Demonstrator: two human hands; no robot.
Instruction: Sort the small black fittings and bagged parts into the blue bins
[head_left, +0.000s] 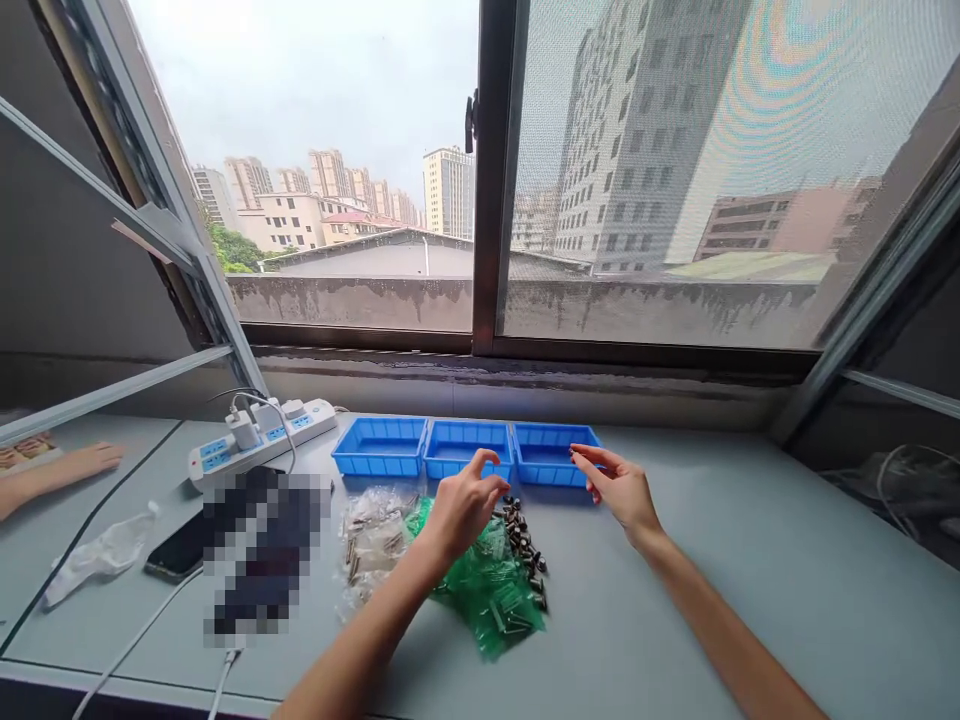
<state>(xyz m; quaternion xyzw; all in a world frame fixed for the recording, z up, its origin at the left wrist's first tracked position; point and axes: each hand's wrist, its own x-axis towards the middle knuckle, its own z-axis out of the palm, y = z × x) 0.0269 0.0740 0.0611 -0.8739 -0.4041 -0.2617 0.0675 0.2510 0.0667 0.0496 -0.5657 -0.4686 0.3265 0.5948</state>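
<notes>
My left hand (466,505) hovers above the green plastic bags (491,590), with thumb and index finger curved apart and nothing visible between them. At the right blue bin (555,475), the fingertips of my right hand (622,490) pinch together over its right part; a tiny dark spot shows at the tips, too small to name. Dark metal fittings (534,560) lie in a loose heap beside the green bags. Clear plastic bags (375,540) with small metal parts lie to the left, partly hidden by my left forearm. The middle blue bin (469,465) stands just beyond my left hand.
The left blue bin (381,465) completes a row beneath the window. A power strip (262,440) with plugs, a black phone (180,545), cables and a crumpled clear bag (105,550) lie leftward. Another person's hand (90,462) rests at the far left.
</notes>
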